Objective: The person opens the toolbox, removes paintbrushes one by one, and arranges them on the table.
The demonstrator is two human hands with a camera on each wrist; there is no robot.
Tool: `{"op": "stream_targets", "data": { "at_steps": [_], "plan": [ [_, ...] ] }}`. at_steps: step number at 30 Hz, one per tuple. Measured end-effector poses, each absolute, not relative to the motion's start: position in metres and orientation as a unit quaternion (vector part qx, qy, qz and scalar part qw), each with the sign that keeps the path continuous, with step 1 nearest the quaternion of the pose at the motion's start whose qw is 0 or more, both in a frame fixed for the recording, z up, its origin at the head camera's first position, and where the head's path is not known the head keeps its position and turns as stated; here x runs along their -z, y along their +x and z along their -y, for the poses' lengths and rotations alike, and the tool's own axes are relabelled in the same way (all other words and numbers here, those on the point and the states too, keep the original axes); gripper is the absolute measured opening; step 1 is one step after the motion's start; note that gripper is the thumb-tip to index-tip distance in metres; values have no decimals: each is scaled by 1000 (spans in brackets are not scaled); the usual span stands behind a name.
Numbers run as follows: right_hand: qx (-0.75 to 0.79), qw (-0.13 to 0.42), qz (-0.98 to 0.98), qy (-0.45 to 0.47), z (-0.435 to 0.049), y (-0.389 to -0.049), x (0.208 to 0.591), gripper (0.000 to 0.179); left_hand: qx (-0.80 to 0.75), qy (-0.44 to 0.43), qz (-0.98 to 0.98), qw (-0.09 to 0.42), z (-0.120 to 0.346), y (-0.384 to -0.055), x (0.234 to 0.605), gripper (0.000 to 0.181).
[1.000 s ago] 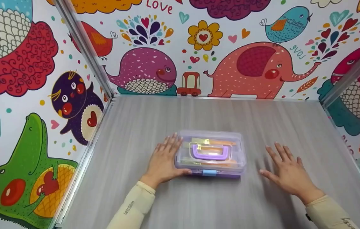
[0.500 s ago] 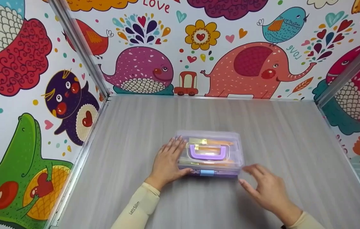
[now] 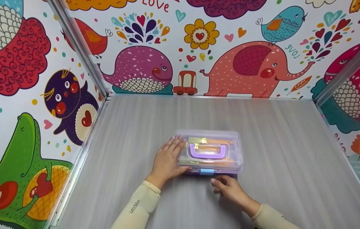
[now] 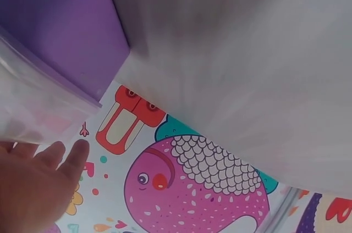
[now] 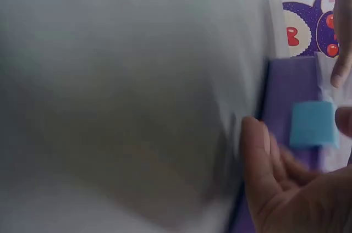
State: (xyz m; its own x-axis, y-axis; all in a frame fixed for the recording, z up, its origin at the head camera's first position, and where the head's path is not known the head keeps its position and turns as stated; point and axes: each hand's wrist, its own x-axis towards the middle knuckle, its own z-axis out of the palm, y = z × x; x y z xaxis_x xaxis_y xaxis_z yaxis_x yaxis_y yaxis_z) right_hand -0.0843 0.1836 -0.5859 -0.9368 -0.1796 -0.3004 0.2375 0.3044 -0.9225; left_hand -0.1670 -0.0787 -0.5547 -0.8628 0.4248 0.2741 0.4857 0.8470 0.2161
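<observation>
A plastic storage box with a clear lid and purple base sits closed on the table. Its lid carries a purple handle, and a light blue latch is at the front. Paintbrushes with orange handles show through the lid. My left hand rests along the box's left side, fingers on the lid's edge and thumb at the front. Just in front of the box is my right hand, fingers loosely bent and holding nothing. In the right wrist view its fingertips are close to the latch.
A grey wood-grain tabletop surrounds the box. Walls printed with cartoon animals rise at the back and both sides, with metal rails at the corners.
My right hand has come in from the right, past the box's front right corner, to just below the latch, its fingers bending. The left hand has stayed on the box, which remains closed.
</observation>
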Motion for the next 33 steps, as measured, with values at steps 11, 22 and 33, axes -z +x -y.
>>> {"op": "stream_targets", "data": {
  "at_steps": [11, 22, 33],
  "plan": [
    [713, 262, -635, 137, -170, -94, 590, 66, 170, -232, 952, 108, 77, -169, 554, 104],
    [734, 278, -599, 159, -172, -97, 593, 70, 174, -231, 952, 103, 77, -169, 554, 104],
    [724, 284, -606, 166, -172, -99, 594, 74, 184, -241, 946, 115, 80, -169, 557, 102]
  ]
}}
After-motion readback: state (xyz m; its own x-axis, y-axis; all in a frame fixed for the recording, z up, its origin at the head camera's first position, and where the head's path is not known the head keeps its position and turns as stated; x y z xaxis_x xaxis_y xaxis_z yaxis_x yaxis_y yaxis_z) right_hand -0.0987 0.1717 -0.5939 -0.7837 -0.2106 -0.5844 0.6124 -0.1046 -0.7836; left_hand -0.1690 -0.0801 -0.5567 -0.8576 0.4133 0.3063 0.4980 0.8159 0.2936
